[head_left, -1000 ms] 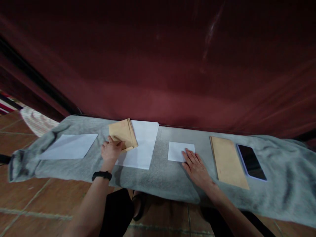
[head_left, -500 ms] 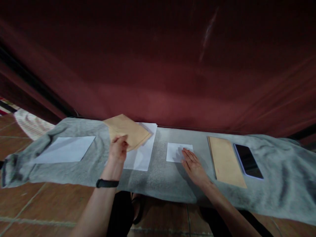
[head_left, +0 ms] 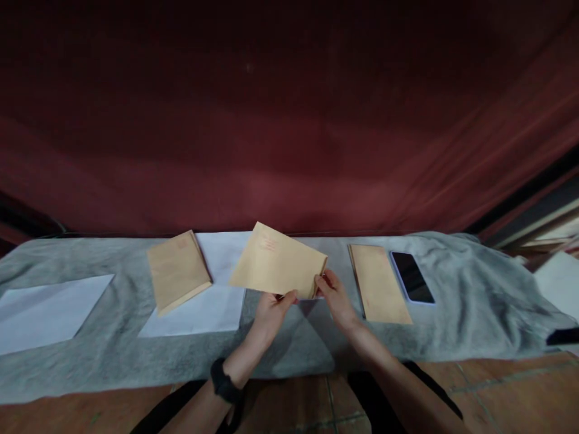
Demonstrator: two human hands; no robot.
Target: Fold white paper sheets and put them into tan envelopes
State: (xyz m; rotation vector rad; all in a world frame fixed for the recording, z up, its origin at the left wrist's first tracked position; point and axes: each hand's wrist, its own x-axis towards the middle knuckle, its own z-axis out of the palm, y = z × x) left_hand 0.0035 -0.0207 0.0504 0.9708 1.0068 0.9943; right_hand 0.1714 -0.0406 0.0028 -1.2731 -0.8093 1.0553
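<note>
A brown paper envelope (head_left: 283,259) with faint reddish print is raised in front of me, tilted, over the grey cloth. My left hand (head_left: 272,313) pinches its lower edge, thumb on top. At its right end, my right hand (head_left: 335,298) grips the corner by the open-looking edge. Just a sliver of a small white paper (head_left: 308,299) shows beneath the envelope; the rest is hidden. To the left, more brown envelopes (head_left: 178,271) lie on white sheets (head_left: 221,310).
Grey cloth (head_left: 289,352) covers the long surface. On the right lie a stack of brown envelopes (head_left: 377,283) and a phone (head_left: 412,277). Another white paper (head_left: 49,310) is at far left. A dark red wall-like surface (head_left: 289,150) rises behind.
My left hand has brought an envelope rightward to the middle, and other envelopes now rest on the white sheets. My right hand has left the small white paper and taken the envelope's right corner.
</note>
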